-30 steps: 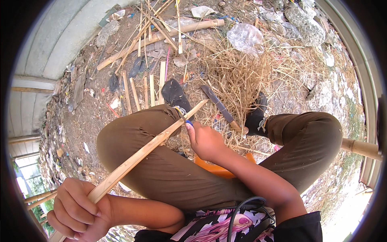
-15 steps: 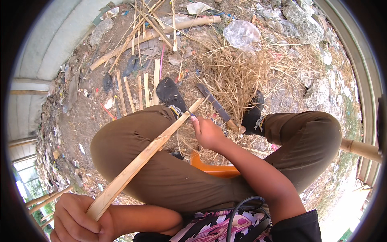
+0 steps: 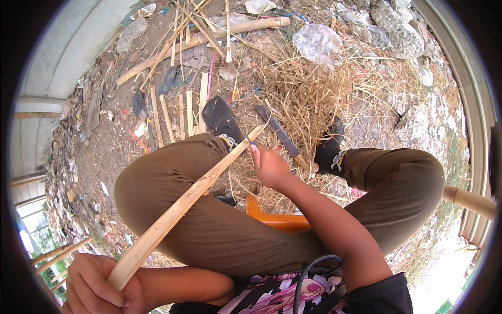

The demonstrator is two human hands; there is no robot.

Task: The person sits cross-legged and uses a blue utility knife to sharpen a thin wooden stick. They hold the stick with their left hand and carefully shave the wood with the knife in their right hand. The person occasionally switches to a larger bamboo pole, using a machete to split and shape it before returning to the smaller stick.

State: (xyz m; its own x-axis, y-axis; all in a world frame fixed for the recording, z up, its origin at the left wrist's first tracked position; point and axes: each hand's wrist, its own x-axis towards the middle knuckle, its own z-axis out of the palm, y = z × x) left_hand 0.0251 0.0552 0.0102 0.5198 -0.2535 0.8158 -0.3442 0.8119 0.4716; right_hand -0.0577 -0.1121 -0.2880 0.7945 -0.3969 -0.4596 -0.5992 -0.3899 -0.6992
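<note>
A long, pale bamboo strip [image 3: 180,209] slants across my left thigh. My left hand [image 3: 99,288] is closed round its near end at the lower left. Close to the strip's far end, my right hand [image 3: 269,166] is closed on a small knife [image 3: 252,143]. Only a bit of its blue handle and narrow dark blade shows; the blade lies across the strip and the rest is hidden by the fingers. Just beyond, on the ground between my shoes, lies a billhook [image 3: 282,135] with a dark blade and wooden handle.
Several cut bamboo pieces [image 3: 189,112] lie beyond my left shoe [image 3: 220,119]. A thick bamboo pole [image 3: 240,28] with thin strips lies farther off. Dry straw shavings [image 3: 308,86] cover the ground ahead. Beneath me shows an orange stool [image 3: 282,222]. A clear plastic bag [image 3: 317,44] lies at the far side.
The bamboo strip and my left hand have shifted slightly toward the lower left. My right hand keeps its hold on the knife near the strip's far end.
</note>
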